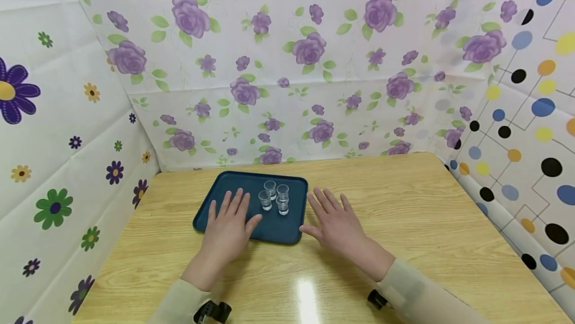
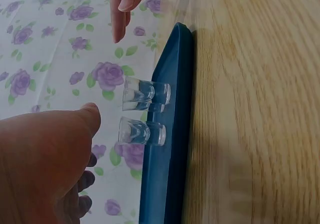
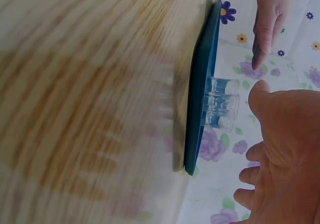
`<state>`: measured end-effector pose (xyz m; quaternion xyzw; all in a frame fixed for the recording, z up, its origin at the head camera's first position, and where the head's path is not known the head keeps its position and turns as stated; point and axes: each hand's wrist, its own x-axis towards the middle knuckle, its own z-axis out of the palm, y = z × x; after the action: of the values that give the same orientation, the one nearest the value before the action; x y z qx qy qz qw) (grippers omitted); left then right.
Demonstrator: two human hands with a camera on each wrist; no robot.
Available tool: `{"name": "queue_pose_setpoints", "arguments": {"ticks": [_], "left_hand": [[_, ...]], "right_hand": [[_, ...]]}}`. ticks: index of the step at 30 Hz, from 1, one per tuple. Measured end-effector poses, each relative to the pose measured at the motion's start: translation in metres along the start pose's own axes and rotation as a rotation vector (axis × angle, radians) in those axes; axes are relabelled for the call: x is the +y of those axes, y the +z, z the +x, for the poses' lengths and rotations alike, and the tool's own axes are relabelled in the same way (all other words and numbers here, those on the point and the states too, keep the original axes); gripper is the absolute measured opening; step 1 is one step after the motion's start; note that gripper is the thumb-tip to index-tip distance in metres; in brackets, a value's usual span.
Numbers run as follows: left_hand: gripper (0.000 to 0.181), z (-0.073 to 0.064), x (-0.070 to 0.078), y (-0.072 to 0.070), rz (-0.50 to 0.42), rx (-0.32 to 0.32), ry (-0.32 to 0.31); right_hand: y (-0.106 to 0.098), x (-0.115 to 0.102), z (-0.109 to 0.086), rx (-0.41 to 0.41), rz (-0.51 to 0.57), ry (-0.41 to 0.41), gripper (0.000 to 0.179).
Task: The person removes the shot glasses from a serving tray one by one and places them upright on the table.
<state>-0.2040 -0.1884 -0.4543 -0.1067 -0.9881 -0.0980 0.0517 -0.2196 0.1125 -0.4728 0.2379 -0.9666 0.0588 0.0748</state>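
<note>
A dark blue tray (image 1: 238,179) lies on the wooden table, bearing several small clear shot glasses (image 1: 269,189) grouped near its right half. My left hand (image 1: 229,229) is held above the tray's front left part, fingers straight and spread. Over the table by the tray's right edge hovers my right hand (image 1: 338,224), its fingers likewise extended and holding nothing. In the left wrist view the shot glasses (image 2: 156,134) stand upright on the tray, apart from the left thumb. The right wrist view shows the glasses (image 3: 222,103) between both hands.
The wooden table (image 1: 404,204) spreads around the tray. A floral cloth (image 1: 287,109) hangs behind it, with a flower-patterned cloth (image 1: 67,154) at left and a dotted one (image 1: 530,129) at right. Small black wrist devices (image 1: 217,310) sit at both sleeves.
</note>
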Motion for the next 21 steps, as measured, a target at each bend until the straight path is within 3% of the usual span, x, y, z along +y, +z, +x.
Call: {"name": "queue_pose_setpoints", "arguments": {"ticks": [21], "left_hand": [[0.074, 0.007, -0.025, 0.003, 0.001, -0.002, -0.051]], "right_hand": [[0.009, -0.013, 0.014, -0.052, 0.048, -0.021, 0.086]]}}
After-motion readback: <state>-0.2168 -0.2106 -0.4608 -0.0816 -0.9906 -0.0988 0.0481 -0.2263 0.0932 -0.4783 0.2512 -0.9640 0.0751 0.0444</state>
